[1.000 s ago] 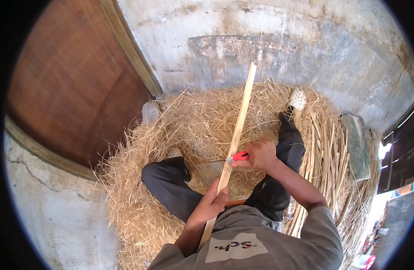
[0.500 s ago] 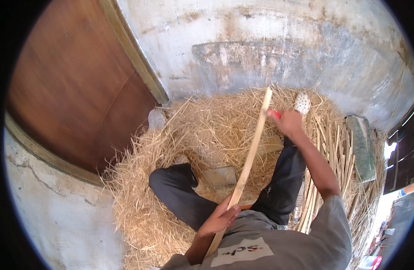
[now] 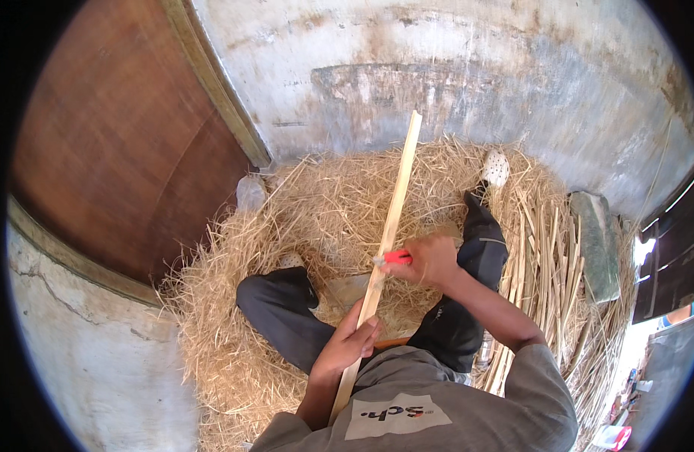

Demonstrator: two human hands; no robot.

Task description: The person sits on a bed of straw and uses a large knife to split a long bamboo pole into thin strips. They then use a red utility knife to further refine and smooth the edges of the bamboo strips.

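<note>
A long, pale strip of split bamboo or wood (image 3: pixel 398 196) slants away from my lap, its far end raised in front of the wall. My left hand (image 3: pixel 348 340) is wrapped round its lower part, close to my waist. My right hand (image 3: pixel 433 261) grips a red-handled knife (image 3: pixel 397 257), and the metal tip meets the strip just above my left hand. The blade itself is small and hard to make out. Both hands are over my lap, between my spread legs in dark trousers.
A thick layer of straw-like shavings (image 3: pixel 339 196) covers the floor. Many long pale strips (image 3: pixel 543 264) lie at my right, beside a greenish stone slab (image 3: pixel 597 248). A stained wall (image 3: pixel 437 83) stands ahead, and a brown wooden door (image 3: pixel 121 143) is at the left.
My right hand and the knife have come down along the strip toward my left hand. The strip's far end has swung left and risen. The whole view has shifted slightly.
</note>
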